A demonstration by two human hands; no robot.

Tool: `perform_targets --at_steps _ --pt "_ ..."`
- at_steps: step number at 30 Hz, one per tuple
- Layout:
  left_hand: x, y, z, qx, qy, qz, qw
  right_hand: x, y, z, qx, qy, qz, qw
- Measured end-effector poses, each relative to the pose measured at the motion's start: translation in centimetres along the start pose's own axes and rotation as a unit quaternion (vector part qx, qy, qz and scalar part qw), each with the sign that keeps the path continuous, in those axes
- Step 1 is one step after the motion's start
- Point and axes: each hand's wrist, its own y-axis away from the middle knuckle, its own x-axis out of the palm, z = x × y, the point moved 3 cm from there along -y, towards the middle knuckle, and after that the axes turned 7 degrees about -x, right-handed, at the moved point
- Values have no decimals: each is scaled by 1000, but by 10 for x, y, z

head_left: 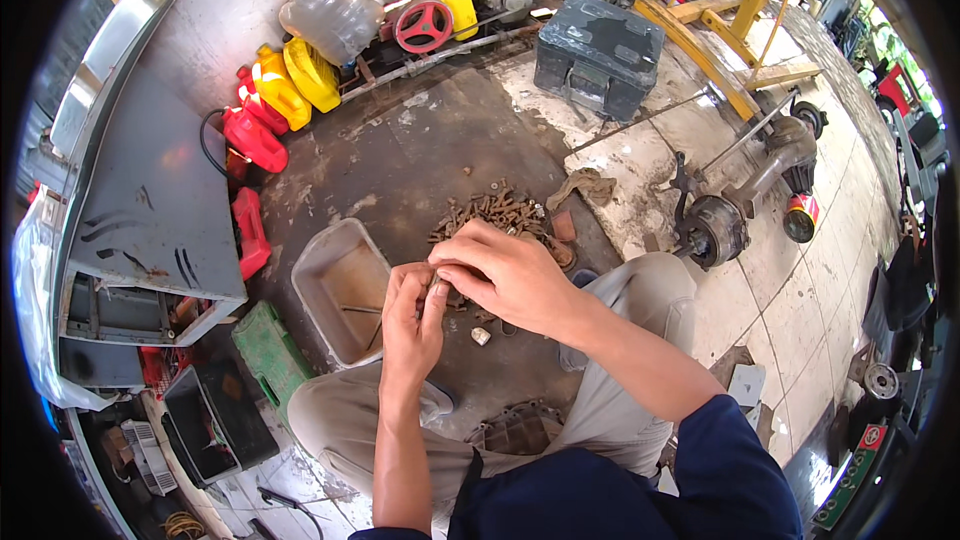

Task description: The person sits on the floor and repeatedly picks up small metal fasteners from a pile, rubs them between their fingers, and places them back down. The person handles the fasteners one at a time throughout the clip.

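My left hand and my right hand meet in front of me, their fingers closed together around something small. Only a dark sliver of it shows between the fingertips, so I cannot make out its kind. Just beyond the hands, a heap of rusty bolts lies on the dark floor, partly hidden by my right hand. Left of my left hand stands a grey plastic tub, with a thin metal rod inside it. A small whitish piece rests on the floor below my hands.
Beyond the bolts stands a black toolbox. Red and yellow jugs line the wall at left. A greasy axle part lies on the tiles at right, near a yellow frame. A green case lies beside my left knee.
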Motion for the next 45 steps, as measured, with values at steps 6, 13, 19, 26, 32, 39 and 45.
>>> perform_targets --at_steps 6,13,19,26,32,39,45 --pt "11 -7 -7 -55 120 14 991 5 -4 -17 27 13 9 1000" --pt "0 -11 -11 -78 5 -11 997 0 -6 -12 41 -119 88 988" --pt "0 -6 -3 -74 98 4 992 2 -11 -9 -4 -83 34 996" --pt "-1 -9 -10 -23 -24 -35 999 3 -9 -10 6 -87 -11 996" --pt "-1 -8 -19 -40 -49 -34 997 2 -13 -5 -26 -3 -26 999" --pt "0 -10 -15 36 -3 -41 999 -4 -13 -4 -14 24 -3 1000" --pt "-1 -9 -14 -41 -16 -10 999 -5 -12 -2 -46 62 14 997"
